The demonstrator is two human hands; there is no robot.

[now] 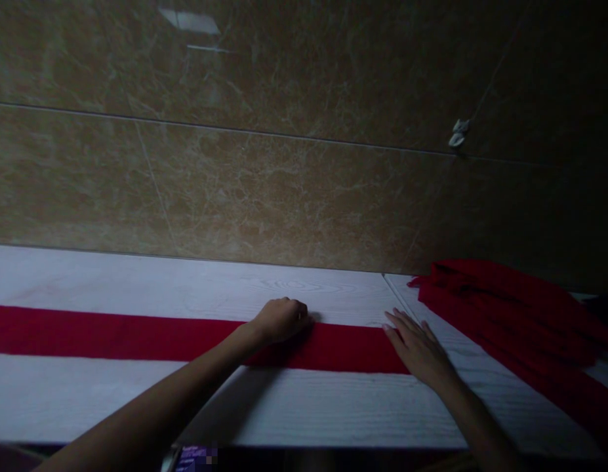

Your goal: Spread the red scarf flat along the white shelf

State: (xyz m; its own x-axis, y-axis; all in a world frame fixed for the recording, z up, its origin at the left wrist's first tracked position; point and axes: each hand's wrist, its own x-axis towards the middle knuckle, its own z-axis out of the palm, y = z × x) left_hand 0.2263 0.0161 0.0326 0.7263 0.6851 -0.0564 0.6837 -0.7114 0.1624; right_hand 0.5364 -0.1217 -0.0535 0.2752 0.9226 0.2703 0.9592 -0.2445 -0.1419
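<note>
Cloth strip [176, 338] flat on table [323, 410]

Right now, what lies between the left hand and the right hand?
In the head view, a flat stretch of red cloth strip lies on the white table between the left hand and the right hand.

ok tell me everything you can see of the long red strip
The long red strip looks like matte fabric. It lies flat and nearly straight along the white wood-grained surface, running out of frame at left. The spread right hand seems to touch its right end; the curled left hand is over it, contact unclear.
</note>
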